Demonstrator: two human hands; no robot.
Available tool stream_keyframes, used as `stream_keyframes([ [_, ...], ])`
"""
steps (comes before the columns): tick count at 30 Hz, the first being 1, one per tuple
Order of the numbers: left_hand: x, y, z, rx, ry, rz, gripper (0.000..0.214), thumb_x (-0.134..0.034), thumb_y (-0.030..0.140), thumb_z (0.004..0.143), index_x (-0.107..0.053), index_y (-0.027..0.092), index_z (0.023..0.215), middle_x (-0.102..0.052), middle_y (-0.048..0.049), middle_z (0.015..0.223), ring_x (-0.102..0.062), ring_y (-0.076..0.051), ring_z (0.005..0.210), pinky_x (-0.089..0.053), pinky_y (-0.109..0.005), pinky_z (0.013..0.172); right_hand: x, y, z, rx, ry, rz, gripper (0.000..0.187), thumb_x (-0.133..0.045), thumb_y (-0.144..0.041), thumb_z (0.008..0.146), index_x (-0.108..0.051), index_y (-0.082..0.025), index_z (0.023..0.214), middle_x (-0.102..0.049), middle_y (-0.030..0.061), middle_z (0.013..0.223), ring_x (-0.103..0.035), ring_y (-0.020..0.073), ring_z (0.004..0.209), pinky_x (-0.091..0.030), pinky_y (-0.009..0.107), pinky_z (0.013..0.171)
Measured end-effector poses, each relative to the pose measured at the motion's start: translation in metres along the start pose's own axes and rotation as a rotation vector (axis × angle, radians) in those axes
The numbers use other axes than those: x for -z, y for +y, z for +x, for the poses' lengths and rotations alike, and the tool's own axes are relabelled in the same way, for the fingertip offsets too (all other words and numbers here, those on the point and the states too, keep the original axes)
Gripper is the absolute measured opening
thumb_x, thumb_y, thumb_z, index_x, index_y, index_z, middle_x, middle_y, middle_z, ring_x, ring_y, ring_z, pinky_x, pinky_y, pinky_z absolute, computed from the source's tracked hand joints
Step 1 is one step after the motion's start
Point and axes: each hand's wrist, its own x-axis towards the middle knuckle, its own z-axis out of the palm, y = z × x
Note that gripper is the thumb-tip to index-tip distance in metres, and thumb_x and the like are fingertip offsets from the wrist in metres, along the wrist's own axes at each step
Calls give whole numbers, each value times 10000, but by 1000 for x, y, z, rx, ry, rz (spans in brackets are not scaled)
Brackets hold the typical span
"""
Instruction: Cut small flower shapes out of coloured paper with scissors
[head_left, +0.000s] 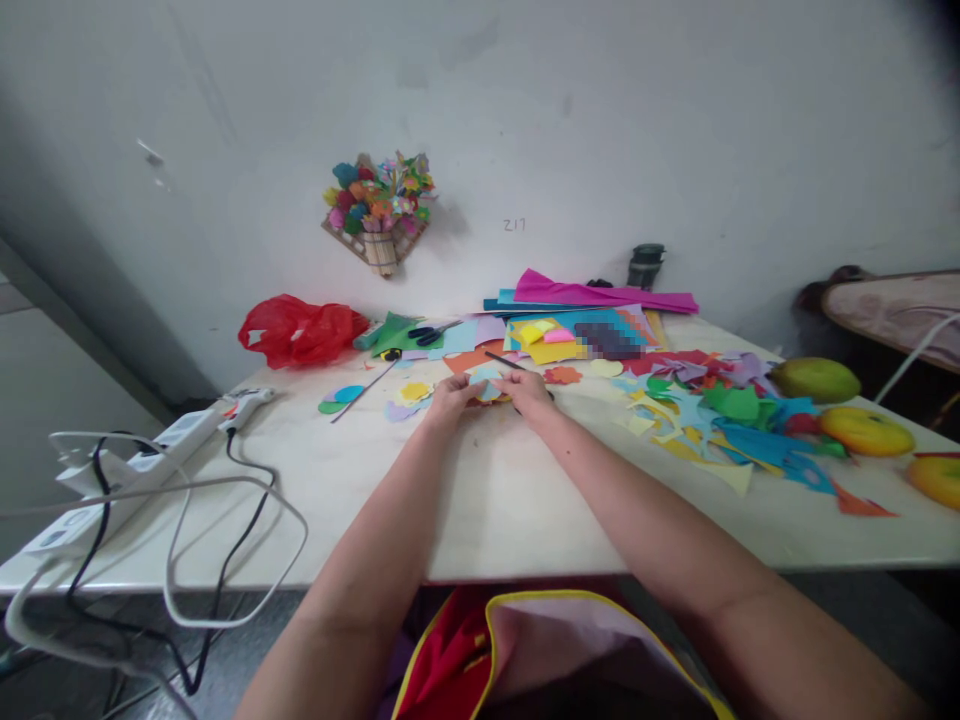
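Both my hands meet over the middle of the table, pinching a small light-blue paper cutout [486, 376] between them. My left hand [451, 396] is closed on its left side, and my right hand [529, 390] grips it from the right. Part of the cutout is covered by my fingers. Just left of my left hand lies a yellow flower-shaped cutout [415, 392], near a pale purple one [399, 411]. Beyond my right hand is an orange flower cutout [562, 375]. A dark, thin stick-like thing [504, 359] lies behind my hands.
Paper scraps [739, 405] and yellow-green fruit [866, 431] lie on the right. Scissors [427, 335], a red plastic bag [296, 332] and coloured sheets [600, 296] line the back. A power strip [124, 485] with loose cables occupies the left edge.
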Motion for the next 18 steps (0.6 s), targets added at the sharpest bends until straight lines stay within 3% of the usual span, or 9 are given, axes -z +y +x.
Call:
stream_keyframes([
  [3, -4, 0, 1, -40, 30, 18, 427, -860, 466, 536, -668, 145, 741, -686, -37, 699, -636, -158, 603, -531, -292, 634, -1, 0, 1, -15, 16, 56, 331, -794, -415, 549, -557, -187, 510, -493, -44, 483, -440, 103, 503, -376, 252, 513],
  [9, -24, -1, 12, 29, 140, -19, 319, -813, 384, 567, -596, 176, 674, -617, -1, 582, -616, -172, 554, -509, -306, 588, 0, 2, 8, -97, 110, 172, 292, -808, -363, 519, -588, -174, 550, -523, -33, 489, -465, 98, 486, -381, 234, 482],
  [14, -38, -1, 30, -23, 232, 19, 221, -757, 316, 574, -597, 179, 643, -587, 15, 573, -573, -145, 562, -484, -280, 592, 5, -3, 16, -149, 164, 175, 239, -771, -284, 571, -555, -186, 540, -517, -36, 483, -498, 105, 500, -386, 220, 467],
  [18, -45, -4, 43, -107, 244, 68, 215, -750, 327, 574, -603, 175, 616, -567, 16, 574, -539, -132, 575, -462, -262, 598, 14, -7, 23, -102, 149, 156, 234, -761, -310, 598, -562, -191, 568, -525, -31, 493, -519, 125, 503, -423, 247, 487],
])
